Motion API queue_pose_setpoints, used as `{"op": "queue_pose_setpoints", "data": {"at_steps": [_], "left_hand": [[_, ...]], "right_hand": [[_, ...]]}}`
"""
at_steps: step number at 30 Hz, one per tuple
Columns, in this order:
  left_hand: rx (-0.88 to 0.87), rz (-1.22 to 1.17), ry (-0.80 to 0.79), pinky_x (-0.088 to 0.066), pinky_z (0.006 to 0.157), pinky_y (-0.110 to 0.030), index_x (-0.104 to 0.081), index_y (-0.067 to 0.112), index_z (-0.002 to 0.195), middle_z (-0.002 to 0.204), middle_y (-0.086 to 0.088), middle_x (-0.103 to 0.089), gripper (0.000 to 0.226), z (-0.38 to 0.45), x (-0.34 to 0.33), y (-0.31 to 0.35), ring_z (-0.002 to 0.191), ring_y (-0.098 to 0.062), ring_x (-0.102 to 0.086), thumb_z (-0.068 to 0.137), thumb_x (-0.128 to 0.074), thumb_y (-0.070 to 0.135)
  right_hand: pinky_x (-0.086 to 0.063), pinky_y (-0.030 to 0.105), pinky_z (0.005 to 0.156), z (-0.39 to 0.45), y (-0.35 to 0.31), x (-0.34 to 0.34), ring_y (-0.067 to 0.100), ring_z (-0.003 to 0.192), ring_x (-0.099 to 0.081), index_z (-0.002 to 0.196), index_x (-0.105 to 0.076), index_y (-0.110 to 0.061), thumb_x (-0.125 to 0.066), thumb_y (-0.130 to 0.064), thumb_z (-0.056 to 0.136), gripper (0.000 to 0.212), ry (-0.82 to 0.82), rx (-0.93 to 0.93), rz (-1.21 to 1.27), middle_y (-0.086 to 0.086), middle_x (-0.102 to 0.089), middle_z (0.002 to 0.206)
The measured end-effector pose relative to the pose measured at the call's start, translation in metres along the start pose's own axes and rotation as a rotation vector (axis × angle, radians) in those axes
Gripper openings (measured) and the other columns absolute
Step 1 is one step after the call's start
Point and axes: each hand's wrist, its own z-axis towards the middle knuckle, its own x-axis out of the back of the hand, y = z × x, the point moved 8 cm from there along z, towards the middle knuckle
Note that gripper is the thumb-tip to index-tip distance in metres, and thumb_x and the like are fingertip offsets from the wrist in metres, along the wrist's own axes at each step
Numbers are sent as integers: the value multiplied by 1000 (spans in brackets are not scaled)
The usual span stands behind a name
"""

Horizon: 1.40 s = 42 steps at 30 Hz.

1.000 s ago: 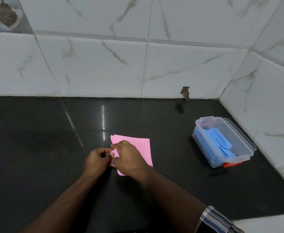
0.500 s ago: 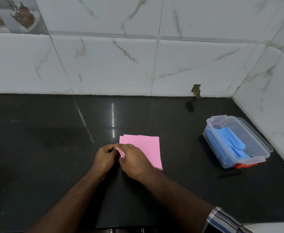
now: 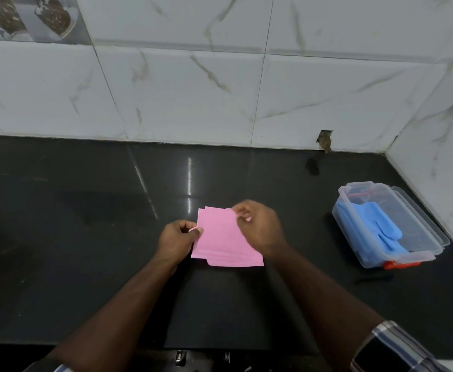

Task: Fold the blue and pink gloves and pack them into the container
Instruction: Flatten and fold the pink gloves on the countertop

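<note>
Pinching the pink gloves (image 3: 226, 238) at frame centre, left hand (image 3: 177, 241) gripping the left edge, right hand (image 3: 260, 226) the top corner; best squaring edges before creasing, container (image 3: 432, 238) waiting right.

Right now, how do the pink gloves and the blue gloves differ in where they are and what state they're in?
The pink gloves lie on the black counter, outside the container; the blue gloves already sit inside it. The pink gloves are pinched by the left hand and the right hand; nothing touches the blue gloves. The pink gloves form a flat rectangle; the blue gloves show finger shapes. Both look thin and soft.
</note>
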Motion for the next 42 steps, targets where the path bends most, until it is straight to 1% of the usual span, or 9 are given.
{"op": "queue_pose_setpoints", "data": {"at_steps": [3,6,11,14,22,29,32,36,42], "left_hand": [[-1,6,10,-59,78,-42,-73,10,84,84,-10,-77,4,-1,-1,1,72,-19,-69,86,-74,13],[-8,8,17,-58,82,-43,-76,12,86,85,-5,-78,4,-1,-2,0,75,-19,-70,88,-72,13],[1,-31,35,-59,87,-44,-79,16,90,88,0,-79,11,-2,-5,1,85,-19,-73,91,-69,11],[-9,-32,24,-59,82,-38,-80,19,94,89,4,-79,13,-3,-8,5,86,-18,-74,90,-70,12],[-171,318,30,-49,80,-22,-78,22,107,105,8,-77,18,-11,-15,30,89,-3,-68,92,-69,18],[-130,319,43,-49,82,-21,-78,24,108,103,10,-77,19,-11,-16,31,86,-3,-67,92,-68,20],[-110,315,71,-55,85,-30,-77,25,101,92,12,-76,14,-9,-9,28,84,-6,-70,91,-68,22],[-143,339,76,-52,72,-20,-76,24,88,86,14,-75,13,-10,-10,37,77,-2,-69,90,-66,16],[-146,424,33,-58,79,-29,-76,23,91,86,7,-76,13,-1,-15,45,78,-12,-71,90,-66,16]], "right_hand": [[-43,37,104,18,28,11,25,120,-54,123,-67,-19,-59,-13,86,38,-80,-42,-325,1,-66,125],[-37,44,109,22,47,4,29,131,-42,132,-60,-24,-57,-27,93,40,-195,-113,-428,0,-58,135],[-42,36,95,31,44,1,25,109,-52,93,-71,-28,-61,-25,89,11,-142,-47,-323,-2,-65,103],[-38,28,87,35,41,10,17,94,-54,80,-66,-30,-64,-19,87,13,-76,-20,-248,-6,-62,89],[-39,30,93,22,57,9,23,111,-53,111,-72,-25,-65,-25,90,22,-6,10,-254,-1,-65,114],[-36,39,108,-2,47,1,27,129,-47,126,-65,-17,-60,-27,94,34,-6,115,-388,6,-57,137],[-40,40,104,-13,26,-7,26,123,-53,122,-67,-17,-58,-38,93,37,-37,233,-427,5,-63,130],[-39,40,99,-34,9,-36,20,119,-52,118,-69,-24,-47,-64,84,56,-229,299,-434,-4,-63,126],[-46,41,87,-43,1,-36,21,103,-59,100,-72,-19,-56,-39,93,27,-105,330,-268,-5,-70,106]]}}
